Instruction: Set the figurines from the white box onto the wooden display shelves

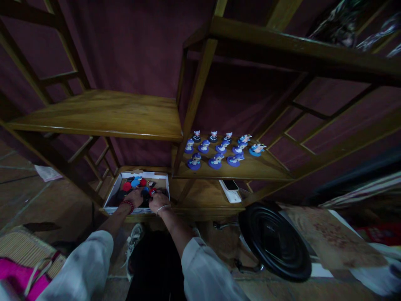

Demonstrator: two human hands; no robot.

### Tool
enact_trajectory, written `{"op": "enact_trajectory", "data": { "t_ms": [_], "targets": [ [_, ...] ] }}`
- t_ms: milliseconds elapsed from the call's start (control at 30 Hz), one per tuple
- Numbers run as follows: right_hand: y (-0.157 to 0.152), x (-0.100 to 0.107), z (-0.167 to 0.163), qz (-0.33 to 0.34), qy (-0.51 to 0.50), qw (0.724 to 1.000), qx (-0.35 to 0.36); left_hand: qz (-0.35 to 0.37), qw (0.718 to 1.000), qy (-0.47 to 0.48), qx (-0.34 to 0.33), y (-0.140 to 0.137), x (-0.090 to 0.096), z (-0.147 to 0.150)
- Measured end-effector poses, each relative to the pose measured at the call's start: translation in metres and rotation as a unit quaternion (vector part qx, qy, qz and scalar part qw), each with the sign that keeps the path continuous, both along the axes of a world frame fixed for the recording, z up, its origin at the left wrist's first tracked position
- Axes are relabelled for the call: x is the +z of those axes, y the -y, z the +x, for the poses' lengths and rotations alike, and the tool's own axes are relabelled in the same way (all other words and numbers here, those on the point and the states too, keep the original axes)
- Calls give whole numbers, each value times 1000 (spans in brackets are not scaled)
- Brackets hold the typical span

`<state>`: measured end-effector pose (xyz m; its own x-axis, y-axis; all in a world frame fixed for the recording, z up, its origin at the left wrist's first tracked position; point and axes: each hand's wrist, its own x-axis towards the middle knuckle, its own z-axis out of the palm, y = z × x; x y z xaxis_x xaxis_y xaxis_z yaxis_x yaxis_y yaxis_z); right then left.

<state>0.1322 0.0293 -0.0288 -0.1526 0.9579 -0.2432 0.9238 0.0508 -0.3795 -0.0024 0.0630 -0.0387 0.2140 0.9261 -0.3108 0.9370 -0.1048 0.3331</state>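
Inside a white cardboard box (pixel 149 174) on the bottom board (pixel 203 194) of a wooden shelf unit, small coloured pieces (pixel 127 186), chiefly red, blue and black, lie jumbled without a common axis. The box itself is longer from side to side, its long axis running roughly along the front edge of the board.

Both hands reach into the box from the front. The left hand (pixel 134 196), marked by a red beaded bracelet (pixel 127 205), bends down among the pieces near the middle; the right hand (pixel 159 202), marked by a silvery bracelet (pixel 163 207), works nearer the right end, with a red piece (pixel 152 191) just beside its fingers. Because the fingertips are lost in shadow, one cannot tell whether either hand grips anything or is merely touching.

Key relation: the display shelf (pixel 266 170) with its rows of purple, blue and dark-based figurines (pixel 216 160) lies above and to the right of the box, beyond an upright post (pixel 196 92). The right hand is the nearer of the two to it. Below that shelf, a phone (pixel 230 184) rests on a white case (pixel 232 196), well apart from both hands.
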Motion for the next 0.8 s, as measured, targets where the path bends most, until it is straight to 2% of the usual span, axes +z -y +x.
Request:
{"op": "enact_trajectory", "data": {
  "t_ms": [333,800],
  "targets": [
    [0,2,0,-4,2,1000,1,4,999,33,0,-5,-4,-1],
    [0,5,0,-13,2,1000,4,-13,999,41,20,1,3,2]
  ]
}}
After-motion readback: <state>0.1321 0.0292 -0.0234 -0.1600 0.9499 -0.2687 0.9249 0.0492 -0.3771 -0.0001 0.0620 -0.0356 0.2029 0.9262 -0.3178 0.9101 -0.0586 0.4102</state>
